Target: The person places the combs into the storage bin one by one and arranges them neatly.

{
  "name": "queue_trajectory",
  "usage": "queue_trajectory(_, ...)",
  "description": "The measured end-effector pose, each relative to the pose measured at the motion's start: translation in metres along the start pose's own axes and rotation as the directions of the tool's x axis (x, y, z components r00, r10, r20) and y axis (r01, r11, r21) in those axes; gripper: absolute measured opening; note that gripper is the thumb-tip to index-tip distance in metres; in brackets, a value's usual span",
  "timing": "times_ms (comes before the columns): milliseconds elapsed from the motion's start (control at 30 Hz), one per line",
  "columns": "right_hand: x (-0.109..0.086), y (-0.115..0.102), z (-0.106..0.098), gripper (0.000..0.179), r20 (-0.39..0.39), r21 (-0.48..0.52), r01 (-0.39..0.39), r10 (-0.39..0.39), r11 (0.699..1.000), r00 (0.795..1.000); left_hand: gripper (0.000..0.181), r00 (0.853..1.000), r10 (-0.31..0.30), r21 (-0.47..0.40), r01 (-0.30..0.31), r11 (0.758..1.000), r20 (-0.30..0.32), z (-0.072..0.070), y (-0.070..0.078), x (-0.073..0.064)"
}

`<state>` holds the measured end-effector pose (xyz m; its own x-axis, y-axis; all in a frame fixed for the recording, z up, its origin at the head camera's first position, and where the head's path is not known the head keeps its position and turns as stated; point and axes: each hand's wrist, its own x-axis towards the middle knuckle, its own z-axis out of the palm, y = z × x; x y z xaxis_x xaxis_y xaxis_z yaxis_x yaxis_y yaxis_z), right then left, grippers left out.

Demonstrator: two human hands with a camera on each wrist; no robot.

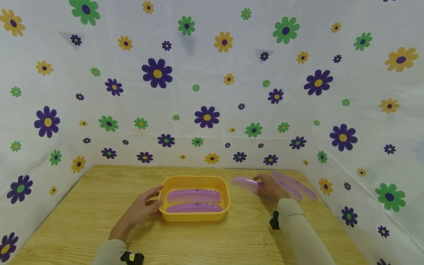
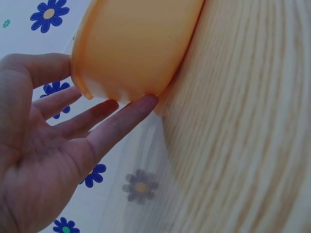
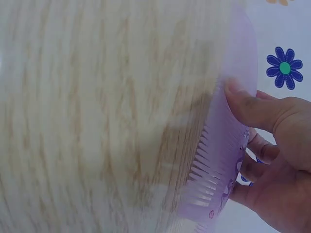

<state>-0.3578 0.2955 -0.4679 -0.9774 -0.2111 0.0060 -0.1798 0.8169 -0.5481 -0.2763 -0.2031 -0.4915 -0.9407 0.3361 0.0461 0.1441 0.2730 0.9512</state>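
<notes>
On the wood-grain counter [image 1: 82,206], a yellow tray [image 1: 195,218] contains two purple combs [image 1: 194,208], one nearer six o'clock, the other nearer twelve. At the tray's nine o'clock end is the left hand [image 1: 140,208], its fingers extended and touching the wall without clasping it. Off toward three o'clock, the right hand [image 1: 271,188] pinches a third comb [image 1: 245,182] between thumb and fingers. Two loose combs [image 1: 309,190] lie just beside that hand, at its three o'clock.
</notes>
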Motion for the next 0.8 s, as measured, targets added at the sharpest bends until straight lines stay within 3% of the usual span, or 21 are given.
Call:
queue_trajectory(167, -0.001, 0.0, -0.001, 0.035, -0.013, 0.034, -0.042, 0.043, 0.999, 0.999, 0.063, 1.0, -0.001, 0.013, 0.001, 1.0, -0.006, 0.0, 0.0, 0.0)
queue_trajectory(600, 0.001, -0.002, -0.01, 0.029, -0.058, 0.01, 0.119, -0.118, 0.993, 0.991, 0.063, 1.0, -0.007, 0.007, 0.007, 1.0, -0.003, 0.001, 0.001, 0.0)
queue_trajectory(800, -0.002, -0.013, -0.014, 0.029, -0.08, -0.002, 0.149, -0.148, 0.989, 0.986, 0.064, 1.0, -0.022, 0.002, 0.022, 1.0, -0.003, 0.001, 0.001, 0.0)
